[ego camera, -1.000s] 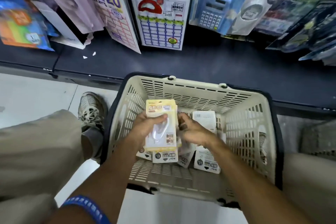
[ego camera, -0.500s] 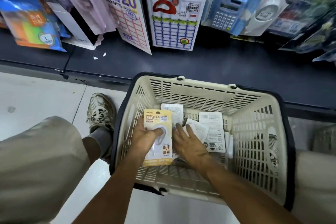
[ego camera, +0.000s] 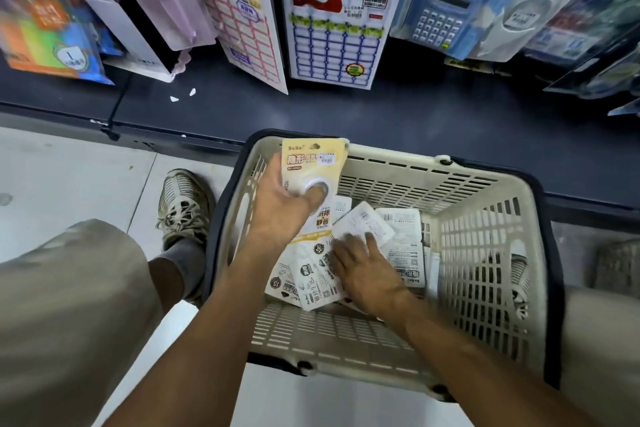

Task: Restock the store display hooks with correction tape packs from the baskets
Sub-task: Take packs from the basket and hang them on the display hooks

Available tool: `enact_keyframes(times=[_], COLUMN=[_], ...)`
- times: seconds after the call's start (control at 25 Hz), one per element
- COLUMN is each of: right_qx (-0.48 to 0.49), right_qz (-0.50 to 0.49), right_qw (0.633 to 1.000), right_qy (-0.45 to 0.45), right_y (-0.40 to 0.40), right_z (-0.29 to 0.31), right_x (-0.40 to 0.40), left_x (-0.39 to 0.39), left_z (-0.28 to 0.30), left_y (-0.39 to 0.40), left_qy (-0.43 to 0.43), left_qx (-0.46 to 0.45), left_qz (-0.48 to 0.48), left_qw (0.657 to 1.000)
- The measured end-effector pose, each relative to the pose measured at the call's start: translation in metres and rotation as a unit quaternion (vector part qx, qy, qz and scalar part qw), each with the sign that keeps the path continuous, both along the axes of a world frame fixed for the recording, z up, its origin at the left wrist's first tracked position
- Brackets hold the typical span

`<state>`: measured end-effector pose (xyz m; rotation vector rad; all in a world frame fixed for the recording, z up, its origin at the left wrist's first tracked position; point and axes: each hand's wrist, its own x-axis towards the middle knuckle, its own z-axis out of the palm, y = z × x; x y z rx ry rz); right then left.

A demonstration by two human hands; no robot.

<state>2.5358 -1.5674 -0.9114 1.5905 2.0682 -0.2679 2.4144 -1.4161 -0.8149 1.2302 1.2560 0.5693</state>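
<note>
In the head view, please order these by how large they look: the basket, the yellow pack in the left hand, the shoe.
1. basket, clearly largest.
2. and 3. yellow pack and shoe: they look alike, and the pack, raised in the left hand, is nearer the camera, so no ranking.

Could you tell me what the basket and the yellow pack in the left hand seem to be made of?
Basket: likely moulded plastic, matte cream, judging by its slotted walls. Yellow pack, held by the left hand: seemingly printed card with a clear plastic blister; glossy highlights suggest this.
</note>
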Motion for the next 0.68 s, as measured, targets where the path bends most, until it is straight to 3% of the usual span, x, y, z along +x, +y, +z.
enact_keyframes(times=[0.12,0.32,0.4,0.48,0.56,0.68], right_qx=[-0.061,0.037,0.035,-0.025,-0.080,-0.074], right_qz=[-0.043,-0.058,-0.152,-0.310,-0.476,-0.596], right_qw=[0.997,0.991,0.969,0.899,0.768,0.572], right_qy=[0.001,0.113,0.194,0.309,0.421,0.558], right_y=[-0.009,0.019,0.025,0.029,0.029,0.019], right_z=[-0.009,-0.011,-0.003,0.007,0.024,0.049], right_x=[-0.001,-0.003,0.008,0.033,0.070,0.115], left_x=[-0.004,-0.031,-0.036,-0.033,-0.025,-0.018], left_z=[-0.008,-0.021,-0.021,-0.020,-0.014,-0.008], left_y=[-0.015,-0.020,-0.020,-0.016,-0.011,-0.011], left_qy=[0.013,0.031,0.031,0.017,0.007,0.032], left_qx=[-0.028,-0.059,-0.052,-0.039,-0.034,-0.067], left_qz=[0.002,0.041,0.042,0.060,0.055,0.033], left_qw=[1.000,0.997,0.997,0.997,0.998,0.997])
